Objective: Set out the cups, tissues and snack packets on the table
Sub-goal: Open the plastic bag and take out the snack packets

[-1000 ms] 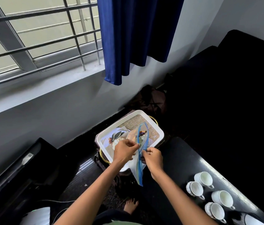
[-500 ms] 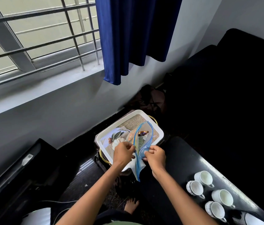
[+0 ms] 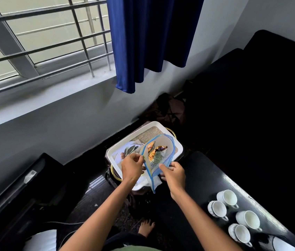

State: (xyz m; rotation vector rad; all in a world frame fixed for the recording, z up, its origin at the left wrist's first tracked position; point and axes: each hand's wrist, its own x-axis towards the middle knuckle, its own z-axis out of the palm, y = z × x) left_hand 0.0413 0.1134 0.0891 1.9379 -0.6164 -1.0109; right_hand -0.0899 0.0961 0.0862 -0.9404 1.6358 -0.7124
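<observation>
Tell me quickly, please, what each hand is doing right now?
Left hand: pinches one lip of the zip bag.
Right hand: pinches the other lip.

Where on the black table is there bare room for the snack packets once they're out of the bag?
Bare black table lies between the white tray and the four cups. The near right end is crowded with cups, and the tray holds the bag and tissues.

The zip bag (image 3: 163,160) hides part of the tray (image 3: 178,147); packet print is unreadable.
</observation>
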